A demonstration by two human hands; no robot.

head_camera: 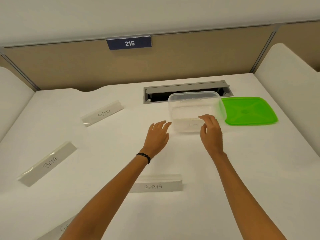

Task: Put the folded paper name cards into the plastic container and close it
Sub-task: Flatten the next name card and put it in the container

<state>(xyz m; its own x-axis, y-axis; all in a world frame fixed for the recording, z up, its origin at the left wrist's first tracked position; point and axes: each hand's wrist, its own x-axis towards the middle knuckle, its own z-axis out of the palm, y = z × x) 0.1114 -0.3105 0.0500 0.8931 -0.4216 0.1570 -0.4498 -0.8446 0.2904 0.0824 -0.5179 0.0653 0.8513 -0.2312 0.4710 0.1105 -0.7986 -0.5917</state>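
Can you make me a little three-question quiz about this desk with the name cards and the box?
1. True or false: the green lid is on the clear container.
2. Which readable card lies nearest the person: SIGMA, BETA or ALPHA?
3. What number is on the blue sign?

Key: 1. False, it lies beside the container. 2. ALPHA. 3. 215.

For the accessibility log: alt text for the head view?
Both hands, left hand and right hand, reach an open clear container holding one card; its green lid lies beside it. Cards SIGMA, BETA and ALPHA remain on the white desk.
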